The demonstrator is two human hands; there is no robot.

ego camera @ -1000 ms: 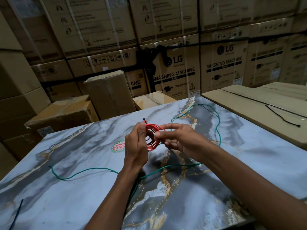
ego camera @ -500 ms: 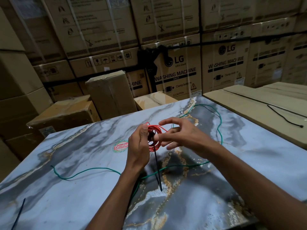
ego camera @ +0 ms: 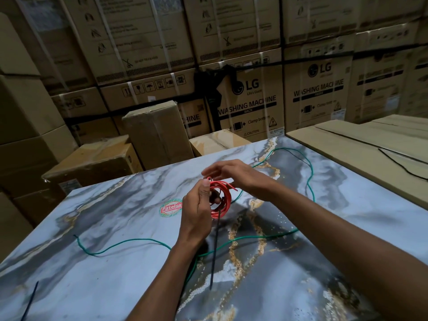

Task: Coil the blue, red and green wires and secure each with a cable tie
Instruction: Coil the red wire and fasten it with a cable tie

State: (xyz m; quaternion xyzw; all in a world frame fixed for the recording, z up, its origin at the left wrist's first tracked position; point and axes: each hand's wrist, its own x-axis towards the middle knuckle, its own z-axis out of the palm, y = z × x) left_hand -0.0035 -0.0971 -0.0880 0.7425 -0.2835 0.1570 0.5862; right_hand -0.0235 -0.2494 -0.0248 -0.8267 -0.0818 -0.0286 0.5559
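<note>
The red wire (ego camera: 221, 200) is coiled and gripped in the left hand (ego camera: 196, 212) above the marble table (ego camera: 115, 228), a black cable tie (ego camera: 214, 251) dangling unfastened, right hand (ego camera: 234, 174) loose-fingered beside it, green wire (ego camera: 129, 243) sprawled uncoiled.
</note>
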